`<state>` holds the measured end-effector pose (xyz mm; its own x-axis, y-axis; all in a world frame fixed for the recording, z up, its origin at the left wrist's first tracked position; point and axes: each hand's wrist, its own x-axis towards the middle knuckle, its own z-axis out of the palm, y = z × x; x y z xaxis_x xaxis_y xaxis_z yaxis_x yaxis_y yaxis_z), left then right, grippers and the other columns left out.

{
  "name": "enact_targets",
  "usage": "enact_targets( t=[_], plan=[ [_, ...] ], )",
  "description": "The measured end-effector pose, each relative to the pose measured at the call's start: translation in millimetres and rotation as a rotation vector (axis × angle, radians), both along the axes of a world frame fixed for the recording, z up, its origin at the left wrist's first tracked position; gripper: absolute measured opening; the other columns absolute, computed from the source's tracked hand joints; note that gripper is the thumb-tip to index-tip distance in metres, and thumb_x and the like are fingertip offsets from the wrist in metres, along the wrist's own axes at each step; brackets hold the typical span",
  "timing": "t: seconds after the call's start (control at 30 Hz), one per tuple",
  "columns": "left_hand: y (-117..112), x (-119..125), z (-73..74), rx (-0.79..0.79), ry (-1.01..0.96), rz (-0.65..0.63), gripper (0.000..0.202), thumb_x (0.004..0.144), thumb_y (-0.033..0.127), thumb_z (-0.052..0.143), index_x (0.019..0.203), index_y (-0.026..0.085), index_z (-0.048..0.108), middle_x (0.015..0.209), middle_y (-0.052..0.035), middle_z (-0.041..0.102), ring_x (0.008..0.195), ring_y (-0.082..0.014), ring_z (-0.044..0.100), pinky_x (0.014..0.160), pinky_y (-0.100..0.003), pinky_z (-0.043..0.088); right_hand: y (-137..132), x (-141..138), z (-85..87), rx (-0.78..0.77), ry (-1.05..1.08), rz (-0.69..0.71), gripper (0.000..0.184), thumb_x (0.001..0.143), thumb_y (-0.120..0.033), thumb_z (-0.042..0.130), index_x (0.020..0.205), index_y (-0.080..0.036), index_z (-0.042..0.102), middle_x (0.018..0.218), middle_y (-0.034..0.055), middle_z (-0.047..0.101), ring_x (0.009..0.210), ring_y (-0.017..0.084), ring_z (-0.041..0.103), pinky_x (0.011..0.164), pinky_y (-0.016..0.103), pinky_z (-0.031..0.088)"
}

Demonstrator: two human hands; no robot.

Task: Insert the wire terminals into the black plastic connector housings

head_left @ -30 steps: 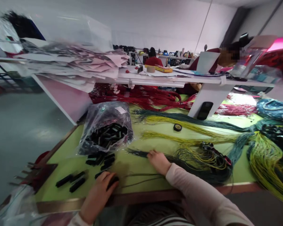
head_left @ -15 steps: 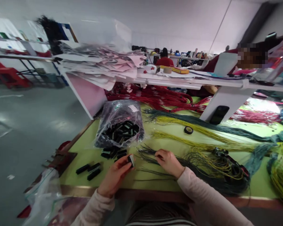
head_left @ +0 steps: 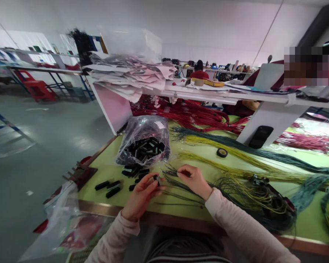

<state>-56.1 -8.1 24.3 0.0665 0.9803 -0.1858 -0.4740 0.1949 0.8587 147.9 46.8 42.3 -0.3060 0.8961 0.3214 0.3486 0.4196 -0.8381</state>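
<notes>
Between the thumb and fingers of my left hand (head_left: 142, 194) is a small black connector housing (head_left: 156, 179), partly hidden by the fingertips. My right hand (head_left: 193, 180) is closed in a pinch at the ends of the dark wires (head_left: 171, 171), a short way to the right of the housing. Its fingertips appear to grip one dark wire, though the wire is hard to make out there. Several more black housings (head_left: 113, 191) lie on the green tabletop (head_left: 94, 201) left of my left hand. Behind them, a clear plastic bag (head_left: 150, 126) lies open, full of similar housings.
Yellow wires (head_left: 199, 157), a dark green bundle (head_left: 214, 136) and red wires (head_left: 186, 113) stretch across the table. A black tape roll (head_left: 222, 152) sits among them. A white shelf (head_left: 208, 95) with stacked papers (head_left: 131, 73) stands behind. A person (head_left: 199, 71) sits farther back.
The whole view has shifted a little. My left hand has turned the housing so that less of its pale face shows. My right hand stays pinched at the wire ends.
</notes>
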Motion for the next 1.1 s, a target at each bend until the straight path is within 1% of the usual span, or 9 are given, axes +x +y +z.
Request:
enact_targets(
  t=[0.13, 0.23, 0.37, 0.47, 0.53, 0.63, 0.7, 0.83, 1.1],
  plan=[
    [2, 2, 1.6, 0.054, -0.082, -0.018, 0.028, 0.068, 0.02, 0.074, 0.095, 0.018, 0.067, 0.101, -0.0076, 0.07, 0.089, -0.0186, 0.066, 0.082, -0.026, 0.05, 6, -9, 1.4, -0.23, 0.14, 0.069, 0.016, 0.077, -0.027, 0.055, 0.085, -0.016, 0.064, 0.064, -0.0005, 0.06, 0.049, 0.008, 0.049, 0.049, 0.02, 0.042],
    [6, 5, 2.6, 0.056, -0.148, -0.006, 0.022, 0.071, 0.026, 0.072, 0.089, 0.013, 0.07, 0.103, -0.01, 0.069, 0.102, -0.022, 0.062, 0.095, -0.03, 0.044, 12, -22, 14.4, -0.251, 0.163, 0.104, 0.021, 0.079, -0.029, 0.054, 0.089, -0.015, 0.067, 0.062, -0.0007, 0.06, 0.045, 0.007, 0.047, 0.045, 0.019, 0.039],
    [13, 14, 9.3, 0.056, -0.151, 0.066, 0.026, 0.067, 0.018, 0.074, 0.092, 0.016, 0.069, 0.097, -0.007, 0.071, 0.098, -0.0212, 0.064, 0.091, -0.029, 0.047, 16, -36, 40.9, -0.18, 0.181, 0.139, 0.021, 0.078, -0.027, 0.055, 0.087, -0.016, 0.07, 0.065, -0.0003, 0.063, 0.05, 0.008, 0.052, 0.048, 0.018, 0.042],
    [15, 22, 19.6, 0.115, -0.161, 0.091, 0.041, 0.068, 0.016, 0.073, 0.107, 0.022, 0.063, 0.1, -0.0047, 0.07, 0.096, -0.0191, 0.064, 0.086, -0.028, 0.049, 13, -32, 51.5, -0.125, 0.199, 0.157, 0.018, 0.077, -0.025, 0.056, 0.083, -0.016, 0.071, 0.069, 0.0008, 0.067, 0.057, 0.01, 0.057, 0.055, 0.019, 0.045],
    [14, 27, 26.1, 0.128, -0.158, 0.076, 0.048, 0.069, 0.016, 0.071, 0.115, 0.026, 0.057, 0.102, -0.0036, 0.069, 0.093, -0.0175, 0.065, 0.082, -0.028, 0.051, 10, -22, 50.3, -0.097, 0.203, 0.149, 0.016, 0.077, -0.025, 0.058, 0.08, -0.015, 0.07, 0.071, 0.0015, 0.068, 0.061, 0.01, 0.058, 0.058, 0.02, 0.045],
    [11, 35, 30.8, 0.135, -0.118, 0.047, 0.043, 0.07, 0.016, 0.071, 0.111, 0.025, 0.058, 0.104, -0.0034, 0.068, 0.087, -0.0168, 0.066, 0.076, -0.027, 0.053, 3, -6, 41.9, -0.097, 0.179, 0.101, 0.015, 0.076, -0.026, 0.06, 0.075, -0.014, 0.069, 0.066, 0.0008, 0.066, 0.059, 0.01, 0.055, 0.056, 0.02, 0.043],
    [10, 40, 30.1, 0.148, -0.093, 0.036, 0.036, 0.071, 0.017, 0.07, 0.106, 0.023, 0.061, 0.102, -0.0043, 0.068, 0.085, -0.0169, 0.066, 0.075, -0.027, 0.052, -2, 3, 37.4, -0.114, 0.152, 0.088, 0.015, 0.076, -0.027, 0.061, 0.073, -0.014, 0.068, 0.063, 0.0002, 0.063, 0.056, 0.009, 0.051, 0.053, 0.02, 0.041],
    [11, 47, 25.9, 0.158, -0.094, 0.035, 0.036, 0.074, 0.019, 0.068, 0.109, 0.02, 0.063, 0.096, -0.0059, 0.069, 0.086, -0.0165, 0.065, 0.078, -0.026, 0.05, -11, 14, 36.7, -0.069, 0.099, 0.123, 0.013, 0.077, -0.023, 0.06, 0.071, -0.014, 0.066, 0.066, 0.0008, 0.059, 0.058, 0.009, 0.049, 0.054, 0.02, 0.039],
    [11, 55, 25.3, 0.092, -0.076, 0.027, 0.037, 0.073, 0.02, 0.068, 0.11, 0.023, 0.065, 0.094, -0.0042, 0.069, 0.083, -0.0133, 0.063, 0.072, -0.022, 0.05, -17, 21, 31.1, 0.027, -0.034, 0.164, 0.011, 0.077, -0.013, 0.055, 0.071, -0.016, 0.063, 0.066, -0.0015, 0.053, 0.057, 0.007, 0.045, 0.053, 0.017, 0.036]
  ],
)
